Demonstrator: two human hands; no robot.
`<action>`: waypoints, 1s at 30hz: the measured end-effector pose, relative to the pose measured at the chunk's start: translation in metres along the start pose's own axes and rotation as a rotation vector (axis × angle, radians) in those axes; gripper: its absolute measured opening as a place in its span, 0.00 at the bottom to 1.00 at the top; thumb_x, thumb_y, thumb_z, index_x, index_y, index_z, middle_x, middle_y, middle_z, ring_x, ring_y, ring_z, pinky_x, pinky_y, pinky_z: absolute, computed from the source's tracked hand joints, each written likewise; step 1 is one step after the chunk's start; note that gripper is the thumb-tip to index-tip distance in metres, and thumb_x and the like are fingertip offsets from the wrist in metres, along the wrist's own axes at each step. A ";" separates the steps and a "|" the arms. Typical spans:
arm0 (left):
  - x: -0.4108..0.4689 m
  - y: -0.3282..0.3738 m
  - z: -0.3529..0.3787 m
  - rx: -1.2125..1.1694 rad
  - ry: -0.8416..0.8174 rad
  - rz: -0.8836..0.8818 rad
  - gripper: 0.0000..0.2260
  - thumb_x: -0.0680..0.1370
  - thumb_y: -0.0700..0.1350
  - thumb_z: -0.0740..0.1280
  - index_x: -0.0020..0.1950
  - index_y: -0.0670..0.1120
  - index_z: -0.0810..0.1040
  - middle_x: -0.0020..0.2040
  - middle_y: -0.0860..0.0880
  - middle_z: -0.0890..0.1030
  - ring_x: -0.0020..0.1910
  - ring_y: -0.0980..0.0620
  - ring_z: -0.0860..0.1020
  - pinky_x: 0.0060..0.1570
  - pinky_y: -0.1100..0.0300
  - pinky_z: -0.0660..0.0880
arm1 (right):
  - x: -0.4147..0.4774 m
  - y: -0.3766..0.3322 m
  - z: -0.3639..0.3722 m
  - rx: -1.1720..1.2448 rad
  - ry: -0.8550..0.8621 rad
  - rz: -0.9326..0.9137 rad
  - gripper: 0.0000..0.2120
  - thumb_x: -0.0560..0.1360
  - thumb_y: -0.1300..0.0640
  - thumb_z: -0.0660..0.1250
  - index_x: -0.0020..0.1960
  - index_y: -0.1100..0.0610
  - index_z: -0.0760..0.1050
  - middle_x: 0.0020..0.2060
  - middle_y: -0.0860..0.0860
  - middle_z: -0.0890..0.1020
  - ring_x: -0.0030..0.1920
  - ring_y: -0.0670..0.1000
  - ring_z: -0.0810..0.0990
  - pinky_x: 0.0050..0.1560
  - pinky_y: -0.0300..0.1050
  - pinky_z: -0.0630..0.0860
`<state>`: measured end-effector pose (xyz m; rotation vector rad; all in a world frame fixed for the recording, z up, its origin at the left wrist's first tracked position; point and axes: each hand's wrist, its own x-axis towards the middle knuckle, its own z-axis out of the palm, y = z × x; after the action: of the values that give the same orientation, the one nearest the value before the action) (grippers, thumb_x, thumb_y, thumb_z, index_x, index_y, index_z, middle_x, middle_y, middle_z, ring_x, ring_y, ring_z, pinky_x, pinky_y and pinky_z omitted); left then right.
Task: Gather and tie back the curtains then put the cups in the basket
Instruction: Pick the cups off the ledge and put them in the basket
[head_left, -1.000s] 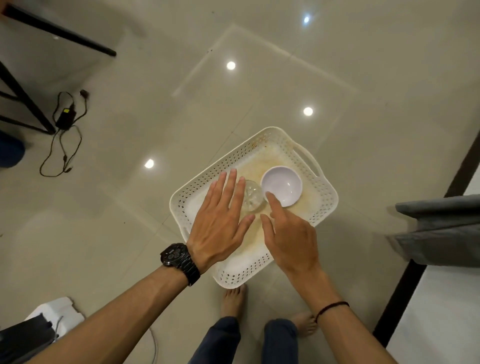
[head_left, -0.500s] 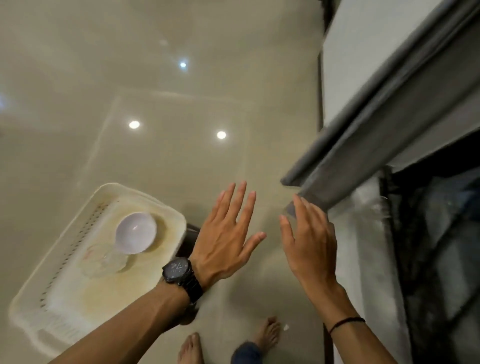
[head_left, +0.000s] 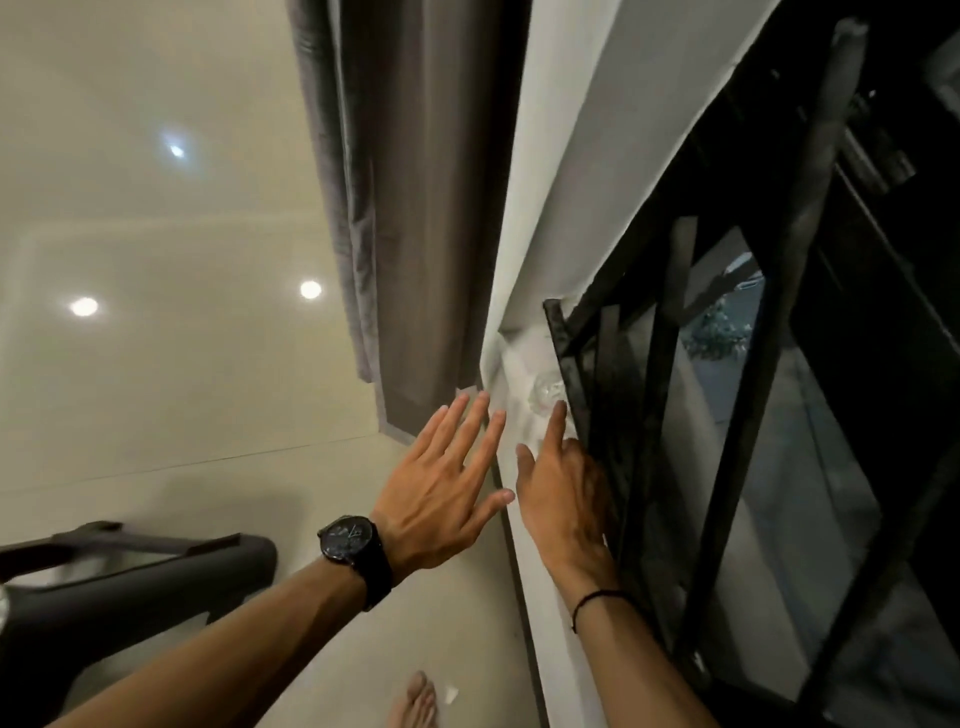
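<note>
A clear glass cup (head_left: 545, 392) stands on the white window sill (head_left: 511, 364), close to the black window grille. My right hand (head_left: 563, 483) stretches over the sill with straight fingers, its fingertip just short of the cup. My left hand (head_left: 447, 486), with a black watch on the wrist, hovers flat beside it, fingers spread and holding nothing. A grey curtain (head_left: 410, 208) hangs gathered to the left of the sill. The basket is out of view.
The black window grille (head_left: 727, 364) borders the sill on the right. A dark chair or furniture piece (head_left: 130, 587) stands at the lower left on the glossy floor (head_left: 156, 364). My bare foot (head_left: 415, 701) shows at the bottom.
The view swung from the basket on the floor up to the window. Both hands left the basket and now reach toward the sill, the right nearing a glass cup.
</note>
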<state>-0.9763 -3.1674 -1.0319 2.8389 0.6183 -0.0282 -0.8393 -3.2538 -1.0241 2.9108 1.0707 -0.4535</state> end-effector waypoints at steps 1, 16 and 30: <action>0.010 -0.001 0.009 0.004 -0.008 0.002 0.36 0.86 0.66 0.44 0.85 0.42 0.52 0.84 0.38 0.54 0.84 0.39 0.52 0.81 0.41 0.57 | 0.011 0.001 0.007 -0.013 -0.022 0.002 0.34 0.85 0.42 0.53 0.83 0.53 0.41 0.68 0.59 0.76 0.65 0.58 0.79 0.62 0.54 0.79; -0.002 -0.026 0.094 -0.020 -0.114 -0.088 0.36 0.85 0.67 0.47 0.85 0.46 0.43 0.85 0.41 0.48 0.85 0.40 0.47 0.83 0.45 0.48 | 0.097 0.010 0.075 -0.053 -0.018 0.051 0.16 0.85 0.60 0.57 0.71 0.61 0.69 0.62 0.63 0.79 0.61 0.63 0.80 0.55 0.56 0.79; -0.081 -0.074 0.018 0.002 -0.024 -0.221 0.36 0.85 0.67 0.45 0.86 0.44 0.47 0.85 0.40 0.49 0.85 0.40 0.48 0.83 0.44 0.52 | 0.000 -0.055 0.044 0.105 0.246 -0.368 0.08 0.79 0.66 0.67 0.56 0.58 0.78 0.39 0.57 0.84 0.35 0.56 0.83 0.31 0.45 0.76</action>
<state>-1.0804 -3.1395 -1.0602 2.7535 0.9242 -0.1005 -0.8861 -3.2159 -1.0611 2.9157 1.6778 -0.1555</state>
